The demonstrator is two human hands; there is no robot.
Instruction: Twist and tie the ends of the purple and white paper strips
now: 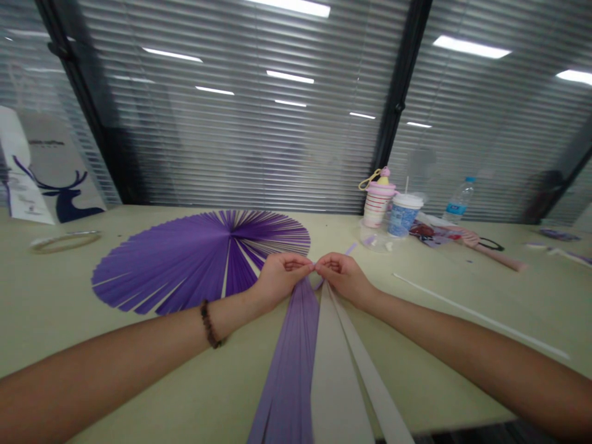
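Note:
Long lilac strips (pixel 296 351) and white strips (pixel 337 364) run from my fingertips down over the table's front edge, gathered narrow at the top and spreading below. My left hand (pixel 283 277), with a beaded bracelet on its wrist, pinches at the top of the lilac strips. Close against it, thumbs nearly touching, my right hand (pixel 345 277) pinches at the top of the white strips. What exactly lies between each thumb and finger is too small to tell. Behind my left hand a large round fan of purple strips (pixel 185 265) lies flat on the table.
A roll of tape (pixel 65 240) and a deer-print bag (pixel 69 179) are at the left. At the back right stand a pink-lidded cup (pixel 375 206), a blue cup (pixel 403 216) and a bottle (pixel 459 202). A thin white strip (pixel 481 314) lies by my right forearm.

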